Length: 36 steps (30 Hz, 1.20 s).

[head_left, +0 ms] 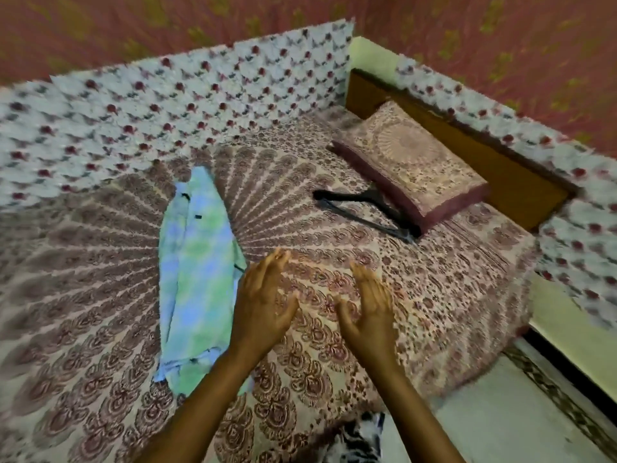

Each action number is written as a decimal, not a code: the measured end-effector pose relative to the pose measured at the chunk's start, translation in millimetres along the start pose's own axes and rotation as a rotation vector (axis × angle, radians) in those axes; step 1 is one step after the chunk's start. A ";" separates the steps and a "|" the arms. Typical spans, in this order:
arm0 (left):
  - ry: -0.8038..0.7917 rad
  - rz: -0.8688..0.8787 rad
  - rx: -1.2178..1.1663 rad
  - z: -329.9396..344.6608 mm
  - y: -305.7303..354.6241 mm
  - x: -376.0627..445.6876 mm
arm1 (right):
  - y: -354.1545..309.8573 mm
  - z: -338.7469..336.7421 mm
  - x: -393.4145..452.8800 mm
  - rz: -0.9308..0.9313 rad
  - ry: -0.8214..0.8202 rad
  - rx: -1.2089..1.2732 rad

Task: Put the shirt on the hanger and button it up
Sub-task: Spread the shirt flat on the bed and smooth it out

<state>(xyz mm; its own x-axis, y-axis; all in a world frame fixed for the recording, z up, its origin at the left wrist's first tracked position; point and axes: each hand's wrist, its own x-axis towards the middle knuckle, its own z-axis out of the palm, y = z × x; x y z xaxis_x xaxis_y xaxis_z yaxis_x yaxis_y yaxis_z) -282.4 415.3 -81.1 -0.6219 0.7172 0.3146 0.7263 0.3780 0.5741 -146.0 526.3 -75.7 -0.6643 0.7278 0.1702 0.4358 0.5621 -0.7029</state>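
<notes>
A blue and green checked shirt [197, 275] lies folded lengthwise on the patterned bedspread [100, 312], left of centre. A black hanger [364, 212] lies flat further back on the right, its far end against a pillow. My left hand [263, 305] hovers just right of the shirt's lower half, fingers straight, holding nothing. My right hand [367, 305] is beside it, palm turned inward, fingers straight and empty. Both hands are above the bed, apart from shirt and hanger. The frame is blurred.
A patterned pillow [410, 168] leans near the wooden headboard [494, 175] at the back right. A floral cloth [167, 105] covers the wall side of the bed. The bed's edge and a strip of floor [500, 412] are at the lower right.
</notes>
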 end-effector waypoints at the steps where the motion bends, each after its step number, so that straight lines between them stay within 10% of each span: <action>1: 0.032 -0.054 -0.004 2.8 -3.5 9.3 | 1.6 3.2 18.0 0.011 -0.055 0.032; 16: 0.269 -0.520 0.157 11.5 -83.5 105.2 | 1.4 105.1 216.0 -0.307 -0.386 0.184; 36: 0.321 -0.728 0.018 63.9 -481.2 260.1 | -34.8 486.2 416.9 -0.428 -0.608 0.122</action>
<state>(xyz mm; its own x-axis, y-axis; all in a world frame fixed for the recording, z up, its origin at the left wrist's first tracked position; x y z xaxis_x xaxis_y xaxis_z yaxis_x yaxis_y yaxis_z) -774.9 457.3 -323.9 -0.9941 0.0834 0.0686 0.1074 0.6982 0.7078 -733.4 619.2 -316.1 -0.9941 0.0908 0.0595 0.0174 0.6740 -0.7385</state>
